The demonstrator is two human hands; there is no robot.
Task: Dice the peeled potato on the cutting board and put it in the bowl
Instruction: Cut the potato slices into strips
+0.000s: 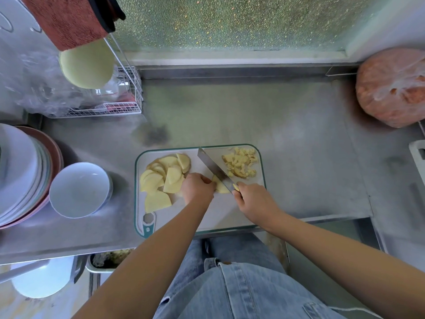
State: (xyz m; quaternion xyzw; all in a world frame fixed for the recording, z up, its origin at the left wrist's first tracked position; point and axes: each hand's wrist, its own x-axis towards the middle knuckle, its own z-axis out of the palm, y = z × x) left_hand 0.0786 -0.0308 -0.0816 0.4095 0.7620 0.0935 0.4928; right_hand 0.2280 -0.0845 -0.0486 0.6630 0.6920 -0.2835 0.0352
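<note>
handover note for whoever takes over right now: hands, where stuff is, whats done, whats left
The left hand has its fingers curled on a potato piece on the cutting board.
The right hand grips the knife, with the blade on that piece.
The potato slices are piled on the board's left side, and the diced potato is heaped at its far right corner.
The bowl stands left of the board and looks empty.
Done: the potato is sliced and part of it is diced.
Left: dice the remaining slices and move everything into the bowl.
</note>
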